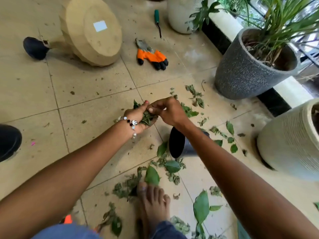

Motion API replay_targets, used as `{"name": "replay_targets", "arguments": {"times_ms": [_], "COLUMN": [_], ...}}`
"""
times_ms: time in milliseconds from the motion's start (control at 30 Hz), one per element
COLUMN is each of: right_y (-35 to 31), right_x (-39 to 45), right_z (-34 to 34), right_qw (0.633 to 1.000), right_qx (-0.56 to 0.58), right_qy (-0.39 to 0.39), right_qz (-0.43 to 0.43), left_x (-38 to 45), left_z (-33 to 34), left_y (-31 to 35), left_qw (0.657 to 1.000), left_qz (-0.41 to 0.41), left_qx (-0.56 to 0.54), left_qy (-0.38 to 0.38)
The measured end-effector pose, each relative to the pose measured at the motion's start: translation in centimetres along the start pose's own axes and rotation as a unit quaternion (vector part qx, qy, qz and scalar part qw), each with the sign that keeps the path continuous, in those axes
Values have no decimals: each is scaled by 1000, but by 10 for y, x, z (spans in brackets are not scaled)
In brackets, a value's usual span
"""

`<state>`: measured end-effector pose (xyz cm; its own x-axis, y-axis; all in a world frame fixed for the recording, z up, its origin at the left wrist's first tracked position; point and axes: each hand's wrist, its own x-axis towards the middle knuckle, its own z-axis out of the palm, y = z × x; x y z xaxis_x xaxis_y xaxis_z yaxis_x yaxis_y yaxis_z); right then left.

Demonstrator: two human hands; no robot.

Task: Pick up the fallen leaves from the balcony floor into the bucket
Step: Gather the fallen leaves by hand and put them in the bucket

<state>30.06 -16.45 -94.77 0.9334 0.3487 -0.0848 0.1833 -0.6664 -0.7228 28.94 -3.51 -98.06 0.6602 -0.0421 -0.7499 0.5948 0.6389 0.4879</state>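
Note:
Fallen green leaves [152, 175] lie scattered over the beige floor tiles [96, 107], mostly in the middle and lower right, with more curled ones [194, 91] farther off. My left hand [138, 119], palm up with a bead bracelet at the wrist, holds a bunch of leaves [146, 118] in curled fingers. My right hand [168, 112] meets it from the right and pinches at that bunch. A dark round container [177, 143] sits just beneath my right forearm; I cannot tell whether it is the bucket.
An overturned beige pot [94, 31] lies at the back left. Orange gloves [152, 56] and a green-handled tool [157, 19] are behind my hands. A grey planter [241, 73], a cream ribbed pot [291, 145] and a white pot [181, 16] line the right side. My bare foot [152, 202] is below.

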Motion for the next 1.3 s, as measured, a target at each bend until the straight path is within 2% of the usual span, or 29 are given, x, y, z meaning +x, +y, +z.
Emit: {"name": "replay_targets", "arguments": {"times_ms": [67, 133, 200, 300, 500, 600, 667, 800, 900, 967, 1000, 1067, 1100, 1133, 1233, 1300], "right_y": [9, 30, 58, 94, 103, 106, 115, 122, 122, 114, 107, 87, 81, 75, 67, 73], "right_x": [14, 34, 52, 69, 116, 129, 129, 112, 105, 105, 104, 102, 99, 97, 92, 89], "right_z": [-17, -30, -40, -46, -37, -23, -14, -6, -10, -13, -13, -12, -12, -10, -9, -19], "right_qw": [998, 990, 977, 958, 939, 904, 904, 926, 960, 986, 990, 963, 947, 946, 988, 993], "right_qx": [58, 80, 11, -123, -299, -370, -381, -373, -273, -116, -3, 221, 283, 290, 133, 108], "right_qy": [-7, 56, 105, 71, -105, -201, -189, -48, -4, 36, 52, 51, 45, 42, 37, -15], "right_qz": [22, 100, 185, 250, 133, 74, 51, 33, 67, 112, 132, 146, 145, 137, 73, 47], "left_x": [8, 16, 25, 35, 68, 80, 85, 94, 95, 91, 89, 88, 89, 87, 87, 91], "left_z": [-2, -6, -7, -5, 8, 11, 13, 14, 22, 28, 30, 34, 39, 42, 51, 54], "left_y": [15, 30, 44, 60, 74, 70, 66, 55, 45, 37, 34, 28, 24, 24, 23, 21], "left_qw": [1000, 999, 998, 996, 992, 992, 992, 991, 990, 990, 990, 989, 990, 992, 995, 995], "left_qz": [13, 22, 30, 40, 46, 38, 33, 36, 39, 27, 21, 19, 18, 18, 8, 26], "left_qx": [20, 38, 44, 67, 92, 96, 100, 102, 113, 123, 131, 142, 134, 124, 103, 95], "left_qy": [15, 27, 39, 47, 72, 72, 73, 79, 79, 63, 53, 46, 37, 28, 2, 3]}}
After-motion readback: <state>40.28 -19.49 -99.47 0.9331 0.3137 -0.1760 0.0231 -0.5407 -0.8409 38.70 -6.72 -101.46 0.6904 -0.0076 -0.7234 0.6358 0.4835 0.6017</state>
